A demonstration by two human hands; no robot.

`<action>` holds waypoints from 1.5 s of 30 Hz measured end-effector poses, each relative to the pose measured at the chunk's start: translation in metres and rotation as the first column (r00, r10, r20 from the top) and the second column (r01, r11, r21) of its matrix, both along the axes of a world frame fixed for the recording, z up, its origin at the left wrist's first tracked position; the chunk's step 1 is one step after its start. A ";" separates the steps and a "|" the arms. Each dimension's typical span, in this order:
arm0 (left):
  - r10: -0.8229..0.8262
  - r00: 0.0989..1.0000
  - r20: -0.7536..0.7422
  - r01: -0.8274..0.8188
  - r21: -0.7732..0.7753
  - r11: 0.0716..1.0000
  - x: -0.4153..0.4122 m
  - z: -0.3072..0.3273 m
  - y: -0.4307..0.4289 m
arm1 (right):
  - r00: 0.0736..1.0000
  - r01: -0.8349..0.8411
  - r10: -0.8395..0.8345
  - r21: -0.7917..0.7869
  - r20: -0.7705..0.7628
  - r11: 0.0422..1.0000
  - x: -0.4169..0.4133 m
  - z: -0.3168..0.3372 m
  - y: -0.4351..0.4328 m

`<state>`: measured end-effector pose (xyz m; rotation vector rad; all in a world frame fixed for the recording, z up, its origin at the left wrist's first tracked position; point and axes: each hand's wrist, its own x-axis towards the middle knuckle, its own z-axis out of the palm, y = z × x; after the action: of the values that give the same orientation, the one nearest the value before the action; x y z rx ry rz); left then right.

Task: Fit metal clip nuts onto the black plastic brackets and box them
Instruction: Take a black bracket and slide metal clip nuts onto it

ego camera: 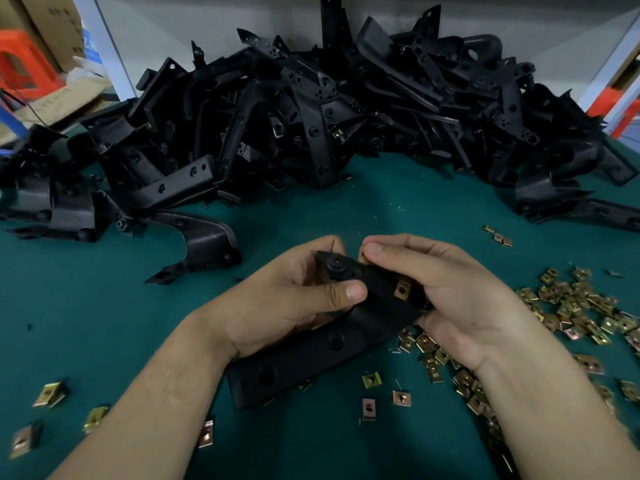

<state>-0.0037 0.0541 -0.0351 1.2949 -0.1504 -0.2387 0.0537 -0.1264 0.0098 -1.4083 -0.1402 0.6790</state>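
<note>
The bracket [311, 358] lies gripped between left hand [294, 301] and right hand [457, 296].

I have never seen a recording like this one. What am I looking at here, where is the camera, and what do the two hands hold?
There is no machine here: a person works with bare hands. The one camera sits on the person's head and looks forward and down, so the arms enter from the bottom of the picture. The left hand grips a black bracket above the green table. The right hand pinches a small brass-coloured clip nut at the bracket's far end, probably to push it on. One fitted nut already sits on the bracket. Many loose nuts lie scattered on the table, most of them at the right. A big pile of brackets lies behind the hands.
</note>
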 end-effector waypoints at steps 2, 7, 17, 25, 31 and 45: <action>0.013 1.000 0.002 -0.013 -0.009 1.000 -0.001 0.000 -0.002 | 1.000 -0.003 0.004 -0.008 0.010 1.000 0.001 0.000 -0.001; 0.051 0.999 0.010 -0.051 0.015 0.999 -0.001 -0.001 -0.004 | 0.999 0.031 -0.031 0.021 -0.009 0.999 -0.001 0.000 0.001; 0.073 0.995 0.075 -0.082 0.127 0.989 -0.001 0.000 -0.003 | 0.997 0.048 -0.047 -0.010 0.054 0.999 -0.002 0.000 0.002; 0.059 0.986 0.157 -0.091 0.208 0.974 0.000 0.002 -0.004 | 0.996 0.086 -0.086 0.004 0.009 0.996 -0.002 -0.003 0.004; 0.059 0.985 0.164 -0.092 0.200 0.976 -0.001 0.003 -0.004 | 0.998 0.057 -0.057 0.018 0.033 0.998 -0.003 -0.002 0.004; 0.069 0.980 0.189 -0.108 0.204 0.973 0.000 0.000 -0.006 | 0.996 0.065 -0.061 -0.064 0.071 0.996 -0.002 -0.007 0.005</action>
<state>-0.0032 0.0486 -0.0350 1.5335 -0.2253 -0.0602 0.0517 -0.1215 0.0030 -1.4940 -0.1279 0.5881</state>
